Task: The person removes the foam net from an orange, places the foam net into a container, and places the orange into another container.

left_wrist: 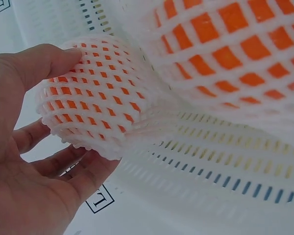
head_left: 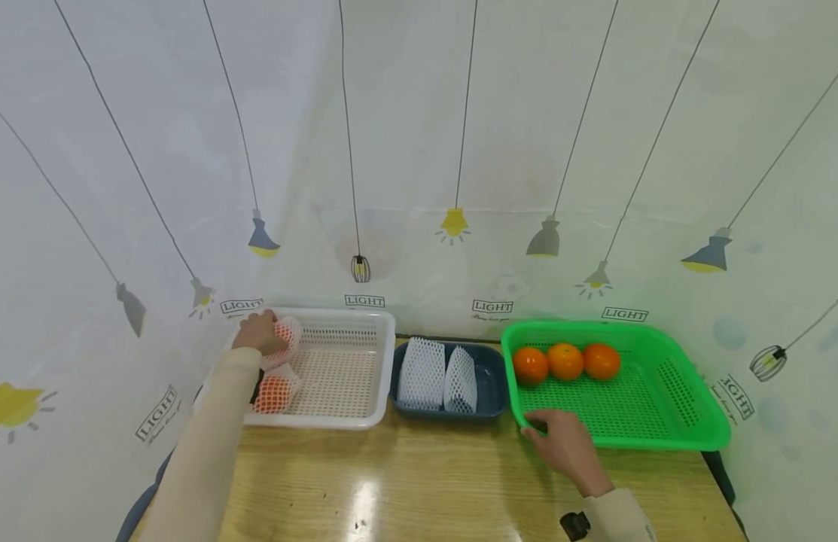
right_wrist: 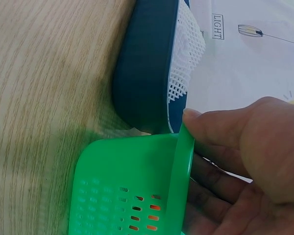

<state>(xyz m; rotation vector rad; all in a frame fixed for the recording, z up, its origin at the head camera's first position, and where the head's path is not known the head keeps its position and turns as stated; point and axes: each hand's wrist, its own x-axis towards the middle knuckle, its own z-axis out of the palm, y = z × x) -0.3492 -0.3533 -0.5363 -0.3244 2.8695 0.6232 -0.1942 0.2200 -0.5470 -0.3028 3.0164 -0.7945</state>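
Observation:
At the far left corner of the white basket (head_left: 381,376), my left hand (head_left: 257,333) holds an orange in a white foam net (left_wrist: 93,93), thumb on top and fingers below. A second netted orange (head_left: 272,394) lies nearer in that basket and fills the upper right of the left wrist view. My right hand (head_left: 564,446) grips the near left rim of the green basket (right_wrist: 183,176), thumb over the edge and fingers on the other side. Three bare oranges (head_left: 565,362) sit in a row toward the back of this green basket.
Between the two baskets stands a dark blue tray (head_left: 492,380) with two empty-looking white foam nets (head_left: 422,374) in it. All stand along the back of a wooden table (head_left: 419,482), against a wall covering (head_left: 419,150) printed with lamps.

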